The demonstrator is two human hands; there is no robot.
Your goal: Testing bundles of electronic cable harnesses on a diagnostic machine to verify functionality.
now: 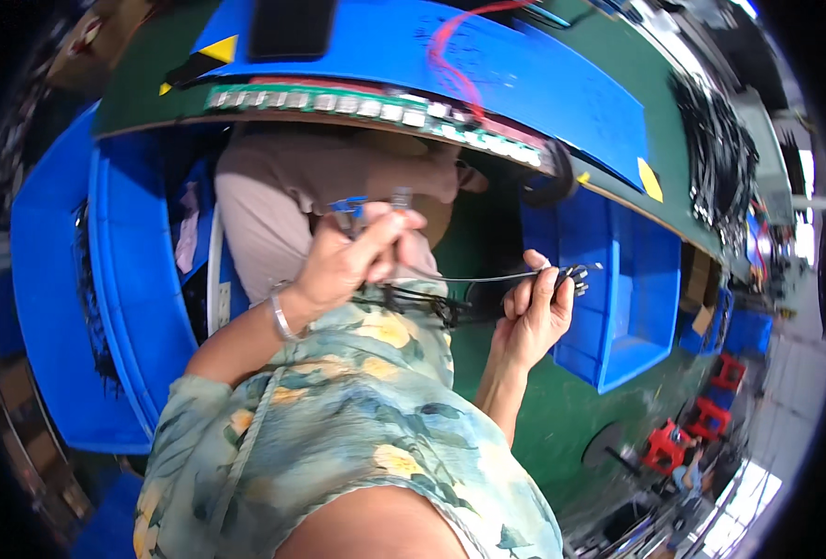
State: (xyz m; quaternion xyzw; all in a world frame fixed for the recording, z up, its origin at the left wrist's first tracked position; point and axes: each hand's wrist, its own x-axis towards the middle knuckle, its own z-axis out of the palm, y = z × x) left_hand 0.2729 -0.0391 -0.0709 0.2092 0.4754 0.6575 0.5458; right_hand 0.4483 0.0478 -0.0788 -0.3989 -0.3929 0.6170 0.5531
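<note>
My left hand [361, 252] is closed over my lap, pinching one end of a thin grey cable [478, 279]. From its fingers stick out a small clear or silvery connector [401, 197] and a small blue piece [348, 204]; both are blurred, so I cannot tell how they join. The cable runs across to my right hand [534, 312], which is closed around a bunch of black cables with metal-tipped ends [576, 278]. More black cables [422, 303] lie across my lap between the two hands.
Ahead, the bench edge carries a row of green circuit boards [338, 102], a blue mat [543, 79], a dark flat device [292, 26] and red wires [445, 51]. Blue bins stand left [138, 270] and right [608, 307]. A black cable bundle [716, 140] lies at far right.
</note>
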